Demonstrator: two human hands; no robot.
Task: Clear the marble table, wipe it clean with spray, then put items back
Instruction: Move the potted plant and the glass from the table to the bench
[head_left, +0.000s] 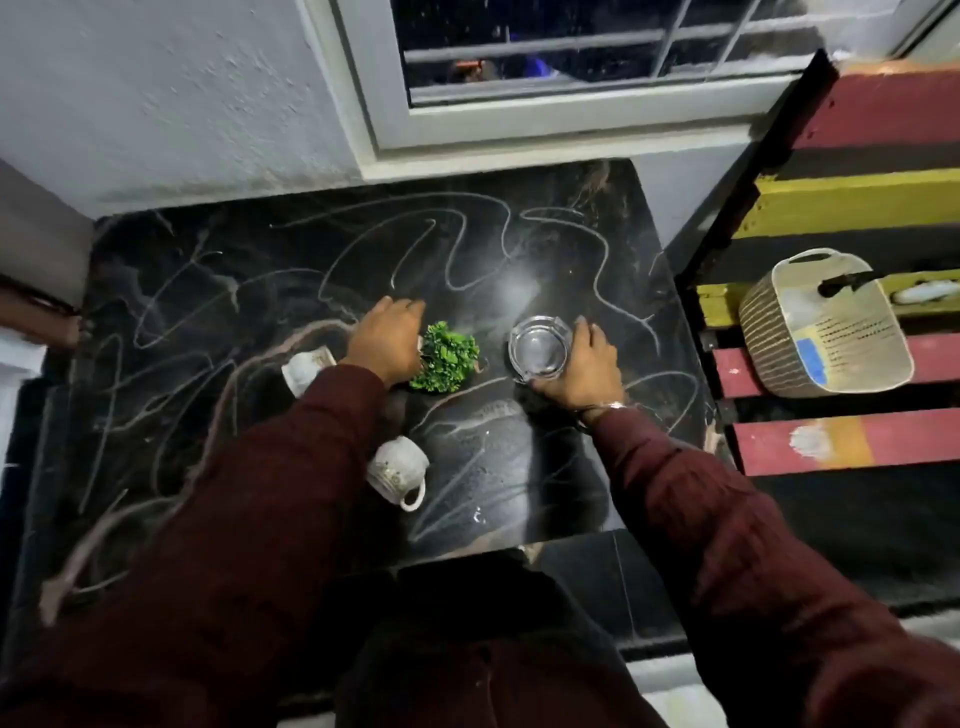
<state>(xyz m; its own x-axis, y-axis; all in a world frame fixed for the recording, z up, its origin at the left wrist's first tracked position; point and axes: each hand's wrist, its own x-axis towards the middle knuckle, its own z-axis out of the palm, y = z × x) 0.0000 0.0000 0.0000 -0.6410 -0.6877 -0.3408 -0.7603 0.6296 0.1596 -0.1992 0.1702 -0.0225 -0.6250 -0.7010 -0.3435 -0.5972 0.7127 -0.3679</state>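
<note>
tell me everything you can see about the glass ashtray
The glass ashtray is clear, round and thick-walled, with notches in its rim, and looks empty. It sits upright on the dark marble table, right of the small green plant. The right hand wraps its right side, fingers on the rim. Whether it is lifted is unclear.

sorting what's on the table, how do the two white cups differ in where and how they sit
The near cup sits in plain view between the two sleeves, its handle showing, toward the table's front edge. The far cup sits farther back on the marble table, left of the green plant, partly hidden by the left sleeve, no handle visible. The far cup is close to the left hand; the near cup is away from both hands. Both are white with speckled markings.
</note>
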